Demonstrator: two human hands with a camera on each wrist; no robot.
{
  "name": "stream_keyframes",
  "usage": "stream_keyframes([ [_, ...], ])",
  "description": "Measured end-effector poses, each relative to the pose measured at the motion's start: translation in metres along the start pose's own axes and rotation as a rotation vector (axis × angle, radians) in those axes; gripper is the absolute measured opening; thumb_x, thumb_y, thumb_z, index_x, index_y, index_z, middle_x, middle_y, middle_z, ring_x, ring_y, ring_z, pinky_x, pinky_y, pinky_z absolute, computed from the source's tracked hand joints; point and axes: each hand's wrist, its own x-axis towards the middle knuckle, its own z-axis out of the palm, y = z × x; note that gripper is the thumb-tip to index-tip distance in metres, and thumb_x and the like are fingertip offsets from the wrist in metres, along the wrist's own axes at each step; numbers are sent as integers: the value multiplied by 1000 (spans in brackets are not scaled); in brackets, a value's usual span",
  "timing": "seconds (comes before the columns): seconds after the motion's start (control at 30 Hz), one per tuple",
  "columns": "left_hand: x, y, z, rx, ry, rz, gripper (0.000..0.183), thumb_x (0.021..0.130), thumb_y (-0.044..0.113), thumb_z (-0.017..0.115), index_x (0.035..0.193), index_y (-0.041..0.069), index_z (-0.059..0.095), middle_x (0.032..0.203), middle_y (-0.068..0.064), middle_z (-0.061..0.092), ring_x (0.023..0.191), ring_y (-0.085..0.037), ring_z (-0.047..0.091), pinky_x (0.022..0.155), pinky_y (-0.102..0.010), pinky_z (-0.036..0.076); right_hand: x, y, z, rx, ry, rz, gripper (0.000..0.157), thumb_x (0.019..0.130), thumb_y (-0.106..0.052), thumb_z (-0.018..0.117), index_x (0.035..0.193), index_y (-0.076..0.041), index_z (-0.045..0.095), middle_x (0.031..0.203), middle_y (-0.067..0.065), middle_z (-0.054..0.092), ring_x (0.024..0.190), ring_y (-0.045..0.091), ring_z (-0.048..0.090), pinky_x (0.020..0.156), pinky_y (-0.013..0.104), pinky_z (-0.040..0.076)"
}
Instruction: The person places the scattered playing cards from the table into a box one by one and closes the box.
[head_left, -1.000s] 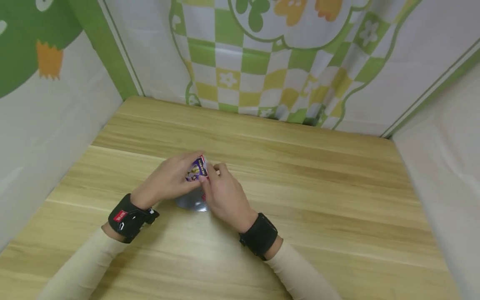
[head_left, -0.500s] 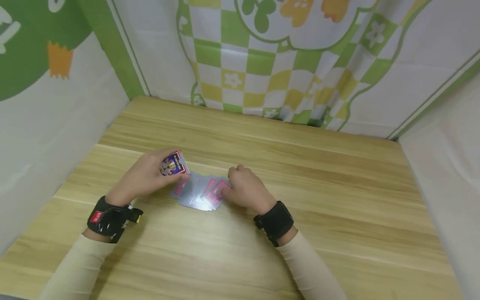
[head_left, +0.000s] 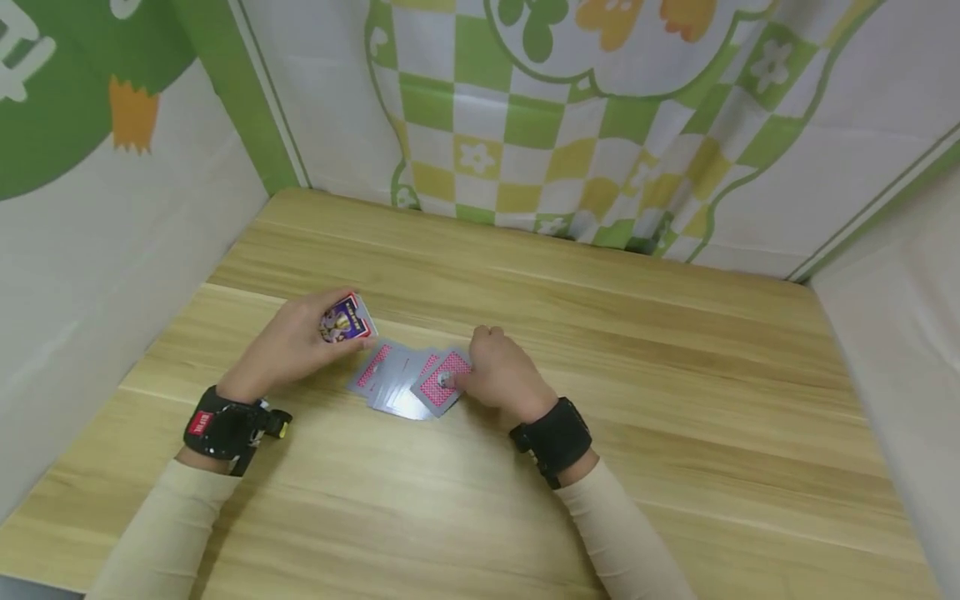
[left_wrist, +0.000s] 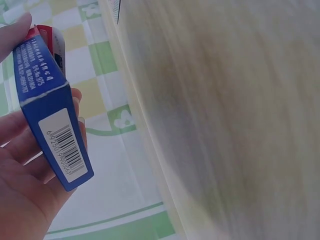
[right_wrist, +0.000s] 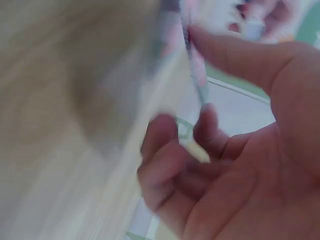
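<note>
In the head view my left hand (head_left: 285,343) grips a small playing card box (head_left: 345,321) with a purple and gold picture and red trim. The left wrist view shows the card box (left_wrist: 37,85) tilted, its blue sides, barcode end and red top part facing the camera. To the right, my right hand (head_left: 508,379) pinches a playing card (head_left: 432,389), red-patterned back up, with the thumb on its face. The right wrist view has this card (right_wrist: 196,60) edge-on between thumb and fingers. Beneath and left of it, a spread of overlapping playing cards (head_left: 392,385) lies on the table.
The wood-grain table (head_left: 675,417) runs back to a green, white and yellow checked curtain (head_left: 525,158). Pale sheets (head_left: 112,258) wall off the left side and the right side too. Black straps with cameras sit on both wrists.
My hands, together at the card box a second ago, have moved apart, the box going left with the left hand. The spread cards have come into sight, and my right hand holds one.
</note>
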Motion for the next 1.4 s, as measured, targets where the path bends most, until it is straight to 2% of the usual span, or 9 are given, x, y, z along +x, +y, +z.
stream_keyframes([
  [0.07,0,0,0,2,-9,1,77,73,48,77,131,6,50,102,-11,62,73,-19,54,57,-37,47,1,1,-7,133,22,-32,28,87,-21,67,92,0,51,72,4,43,60,16,43,49,28,37],
  [0.17,0,1,0,1,-18,-1,77,73,46,77,132,6,49,102,-10,62,72,-18,53,56,-36,47,3,-1,-18,373,82,-90,7,93,-6,55,96,-2,50,65,7,52,52,16,49,44,25,37],
  [0.23,-1,2,0,0,-19,-1,77,73,46,77,132,5,49,101,-10,62,71,-18,53,55,-36,47,7,-4,-24,489,150,-124,12,95,-3,51,106,-2,51,67,13,60,50,18,54,43,25,38],
  [0.37,-2,3,1,-7,-17,8,76,73,43,78,132,5,49,97,-10,62,71,-18,53,55,-36,47,16,-15,-26,609,283,-169,31,95,-1,53,125,0,49,73,16,66,52,24,61,42,27,44],
  [0.47,-4,3,3,-11,-13,14,77,72,45,78,131,4,50,93,-8,62,68,-17,52,53,-35,47,25,-26,-21,715,344,-186,33,93,2,55,125,2,48,75,18,67,53,27,63,44,29,51],
  [0.63,-2,5,3,-6,0,37,79,72,48,77,131,2,50,89,-5,61,64,-15,51,50,-34,45,36,-44,-9,907,370,-178,26,94,3,54,118,4,44,86,28,66,58,31,66,51,30,57],
  [0.87,0,10,1,-4,3,65,79,71,49,77,134,9,49,92,-4,61,64,-14,51,49,-33,45,37,-52,-1,910,347,-161,25,95,1,54,116,4,41,89,27,66,60,29,67,57,38,58],
  [1.1,2,12,1,-6,-2,88,76,72,47,78,131,9,51,99,-4,62,67,-13,52,50,-32,47,21,-66,-16,965,349,-160,22,94,6,52,113,10,41,91,32,64,63,34,66,56,34,58],
  [1.4,1,13,1,16,-7,111,74,70,48,79,130,11,53,100,-4,63,68,-13,52,51,-32,45,33,-57,3,716,264,-148,19,94,0,56,111,4,47,84,20,68,54,23,65,44,32,54],
])
